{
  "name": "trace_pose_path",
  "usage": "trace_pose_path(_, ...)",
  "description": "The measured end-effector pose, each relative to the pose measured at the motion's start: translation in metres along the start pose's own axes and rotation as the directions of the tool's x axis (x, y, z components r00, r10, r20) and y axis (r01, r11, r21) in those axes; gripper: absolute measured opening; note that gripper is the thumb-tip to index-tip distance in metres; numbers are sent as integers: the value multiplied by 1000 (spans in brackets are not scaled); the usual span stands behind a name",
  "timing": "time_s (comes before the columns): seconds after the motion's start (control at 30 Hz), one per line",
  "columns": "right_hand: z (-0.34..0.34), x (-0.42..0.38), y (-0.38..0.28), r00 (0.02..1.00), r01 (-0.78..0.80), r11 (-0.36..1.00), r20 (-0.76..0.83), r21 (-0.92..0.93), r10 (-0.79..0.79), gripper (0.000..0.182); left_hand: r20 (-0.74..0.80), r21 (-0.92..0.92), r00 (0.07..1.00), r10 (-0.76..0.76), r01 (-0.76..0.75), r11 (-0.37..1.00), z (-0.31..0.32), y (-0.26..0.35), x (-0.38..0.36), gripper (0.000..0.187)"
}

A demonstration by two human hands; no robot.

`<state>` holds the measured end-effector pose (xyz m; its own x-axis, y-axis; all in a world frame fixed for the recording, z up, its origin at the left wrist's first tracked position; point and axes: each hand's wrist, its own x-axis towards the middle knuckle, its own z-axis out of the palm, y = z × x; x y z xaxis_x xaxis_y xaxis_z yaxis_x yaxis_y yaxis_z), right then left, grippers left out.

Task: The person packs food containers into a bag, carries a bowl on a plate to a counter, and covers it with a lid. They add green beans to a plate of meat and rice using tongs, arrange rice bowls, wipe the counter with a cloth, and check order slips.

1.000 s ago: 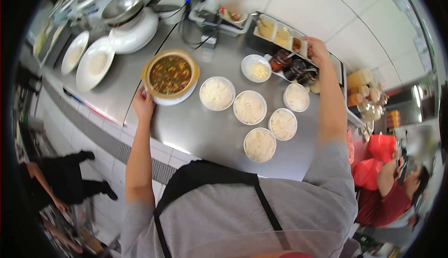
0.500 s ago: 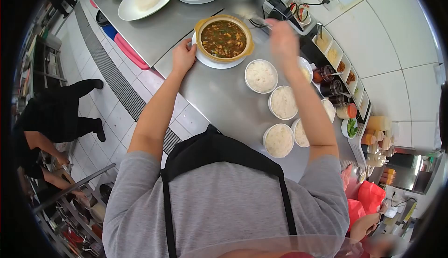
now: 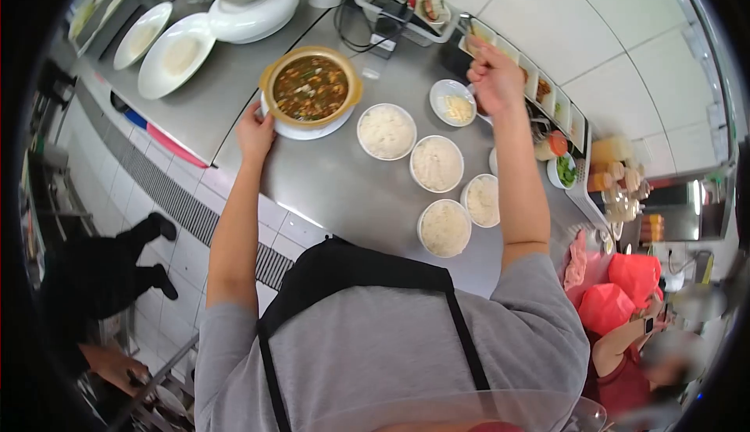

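Observation:
A tan clay pot filled with brown stew stands on a white plate. Pale bits lie on the stew's surface. My left hand grips the near left rim of this plate. Over to the right, my right hand is raised at the row of condiment compartments, its fingers curled together. What it pinches, if anything, is too small to make out. Below that hand sits a small white dish with chopped pale yellow pieces. Several white bowls of rice stand between my arms.
White oval plates and a lidded white dish occupy the back left of the steel counter. Black cables and a device lie behind the pot. Sauce jars line the right. Other people work at both sides.
My right hand has moved from beside the pot to the condiment compartments. Pale bits now show on the stew. The view has shifted; my left hand stays at the plate.

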<state>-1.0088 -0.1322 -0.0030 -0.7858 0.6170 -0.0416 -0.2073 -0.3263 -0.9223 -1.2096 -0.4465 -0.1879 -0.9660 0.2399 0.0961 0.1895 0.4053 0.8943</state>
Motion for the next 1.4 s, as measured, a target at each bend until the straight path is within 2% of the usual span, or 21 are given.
trace_pose_path(0.13, -90, 23, -28, 973, 144, 987, -172, -72, -154, 29, -17, 4, 1000, 12, -12, 1000, 2, -2, 1, 37)
trace_pose_path(0.17, -104, 29, -29, 887, 185, 843, -284, -505, -364, 27, -24, 6, 1000, 7, -7, 1000, 3, -3, 1, 38)
trace_pose_path(0.2, -119, 37, -28, 763, 101, 540, -283, -836, -581, 25, -11, 3, 1000, 19, -19, 1000, 2, -3, 0, 38)
trace_pose_path(0.23, -133, 47, -25, 772, -14, 275, -186, -961, -608, 24, -7, 10, 1000, 15, -15, 1000, 1, -3, 1, 38)
trace_pose_path(0.3, -125, 40, -27, 852, -120, -212, 8, -970, -523, 24, -3, 14, 1000, 9, -9, 1000, 1, 3, -1, 39)
trace_pose_path(0.5, -146, 80, -6, 959, -173, -465, -41, -868, -279, 22, 10, -13, 1000, 11, -11, 1000, 1, 6, -3, 40)
trace_pose_path(0.53, -145, 79, -4, 960, -174, -464, -44, -869, -277, 22, 14, -9, 1000, 17, -17, 1000, 0, 6, -3, 40)
trace_pose_path(0.57, -130, 67, -9, 867, -198, -471, 70, -860, -494, 23, 15, -8, 1000, 17, -17, 1000, -1, 10, -2, 40)
trace_pose_path(0.6, -119, 58, -15, 716, -223, -472, 186, -853, -673, 24, 34, 32, 999, -4, 3, 999, -3, 17, -2, 39)
trace_pose_path(0.63, -115, 55, -18, 723, -214, -475, 189, -853, -665, 24, 50, 75, 998, -34, 30, 997, -4, 19, -4, 39)
trace_pose_path(0.7, -103, 50, -16, 812, 32, -164, 122, -986, -571, 26, 104, 54, 992, -75, 70, 996, -5, 13, 3, 38)
trace_pose_path(0.87, -24, -9, 48, 888, 363, 221, 265, -905, -376, 16, 310, -81, 920, -239, 276, 958, -18, 8, 18, 46)
trace_pose_path(0.93, 9, -27, 79, 982, 191, 556, 158, -809, -107, 16, 338, -46, 898, -281, 314, 948, -27, 6, 20, 50)
trace_pose_path(1.0, 44, -43, 115, 968, 210, 751, 243, -626, -68, 21, 357, -52, 902, -243, 279, 959, -32, -7, 18, 50)
trace_pose_path(1.03, 69, -53, 120, 941, 316, 696, 308, -645, -142, 26, 363, -54, 902, -235, 272, 961, -36, -10, 15, 51)
trace_pose_path(1.07, 81, -49, 149, 966, 203, 740, 253, -642, -46, 34, 380, -81, 896, -231, 281, 956, -42, -12, 10, 51)
trace_pose_path(1.1, 108, -65, 134, 974, 211, 618, 218, -758, -65, 36, 433, -62, 876, -211, 262, 963, -53, -12, 8, 51)
trace_pose_path(1.17, 129, -70, 168, 950, 281, 784, 278, -554, -144, 36, 474, -47, 847, -242, 299, 953, -82, -27, -1, 53)
trace_pose_path(1.23, 150, -91, 217, 976, -58, 659, -180, -750, -119, 45, 596, 11, 787, -162, 194, 981, -104, -37, -1, 48)
trace_pose_path(1.33, 147, -112, 254, 967, -170, 901, -243, -399, 75, 45, 706, 69, 663, -248, 285, 956, -125, -4, -29, 42)
trace_pose_path(1.4, 156, -129, 240, 973, -129, 895, -230, -428, 31, 41, 717, 57, 656, -235, 281, 958, -128, -14, -28, 40)
